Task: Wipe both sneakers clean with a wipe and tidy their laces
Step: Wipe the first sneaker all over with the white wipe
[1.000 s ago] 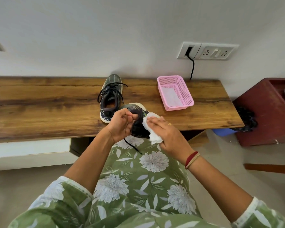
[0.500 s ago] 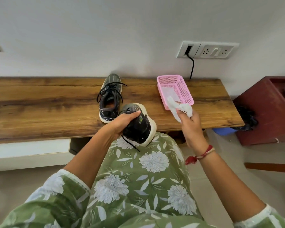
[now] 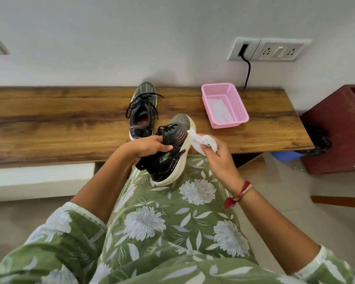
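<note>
Clasping the dark, cream-soled sneaker (image 3: 173,154) is the left grip (image 3: 148,146); right grip (image 3: 218,158) pinches a crumpled wipe (image 3: 200,142).

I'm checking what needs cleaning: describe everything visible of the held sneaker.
The held sneaker is dark grey-black with a green logo, black laces and a cream sole. It lies tilted on its side, heel on the lap, toe toward the bench. The left hand grips its collar; the wipe in the right hand seems to touch its sole.
</note>
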### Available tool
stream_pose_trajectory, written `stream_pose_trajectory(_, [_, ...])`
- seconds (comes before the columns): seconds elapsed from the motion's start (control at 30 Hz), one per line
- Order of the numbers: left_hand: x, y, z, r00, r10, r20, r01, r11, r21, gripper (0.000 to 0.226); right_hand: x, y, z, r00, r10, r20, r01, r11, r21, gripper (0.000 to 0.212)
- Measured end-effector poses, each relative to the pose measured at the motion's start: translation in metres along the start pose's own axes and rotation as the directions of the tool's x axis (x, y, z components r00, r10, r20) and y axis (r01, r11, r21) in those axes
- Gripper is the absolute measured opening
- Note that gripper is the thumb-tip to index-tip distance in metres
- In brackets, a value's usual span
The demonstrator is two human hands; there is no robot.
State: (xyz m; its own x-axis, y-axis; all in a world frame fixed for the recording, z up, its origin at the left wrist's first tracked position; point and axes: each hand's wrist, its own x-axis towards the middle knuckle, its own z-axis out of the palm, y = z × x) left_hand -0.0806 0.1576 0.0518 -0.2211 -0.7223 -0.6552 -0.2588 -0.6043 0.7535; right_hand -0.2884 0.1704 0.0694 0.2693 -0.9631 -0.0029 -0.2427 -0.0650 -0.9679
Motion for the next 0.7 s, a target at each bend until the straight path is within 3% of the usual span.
stream_pose_trajectory(0.13, [0.002, -0.003, 0.005, 1.000, 0.020, 0.015, -0.019, 0.998, -0.065, 0.018, -0.008, 0.015, 0.010, 0.997, -0.057, 0.044, 0.062, 0.990, -0.128, 0.028])
stream_pose_trajectory(0.27, [0.009, -0.007, 0.012, 0.999, 0.008, 0.044, -0.008, 1.000, -0.001, 0.023, -0.010, 0.024, 0.015, 0.994, -0.067, 0.084, 0.084, 0.972, -0.217, 0.034])
stream_pose_trajectory(0.4, [0.010, -0.009, 0.012, 1.000, -0.019, 0.021, 0.019, 1.000, -0.003, 0.020, -0.014, 0.031, 0.013, 0.971, -0.058, 0.231, 0.157, 0.886, -0.436, 0.048])
stream_pose_trajectory(0.5, [0.008, -0.009, 0.009, 0.999, -0.053, -0.011, 0.053, 0.998, -0.033, 0.022, -0.025, 0.035, 0.020, 0.923, -0.076, 0.377, 0.278, 0.810, -0.517, 0.057])
stream_pose_trajectory(0.6, [0.007, -0.012, 0.006, 0.996, -0.088, -0.022, 0.087, 0.996, -0.017, 0.026, -0.031, 0.043, 0.023, 0.812, -0.130, 0.568, 0.477, 0.708, -0.520, 0.056])
stream_pose_trajectory(0.63, [0.007, -0.012, 0.006, 0.995, -0.094, -0.025, 0.094, 0.995, -0.015, 0.025, -0.028, 0.045, 0.020, 0.807, -0.129, 0.577, 0.490, 0.691, -0.531, 0.055])
stream_pose_trajectory(0.7, [0.008, -0.013, 0.007, 0.994, -0.105, -0.028, 0.104, 0.994, -0.019, 0.025, -0.021, 0.046, 0.013, 0.869, -0.075, 0.488, 0.383, 0.727, -0.570, 0.058])
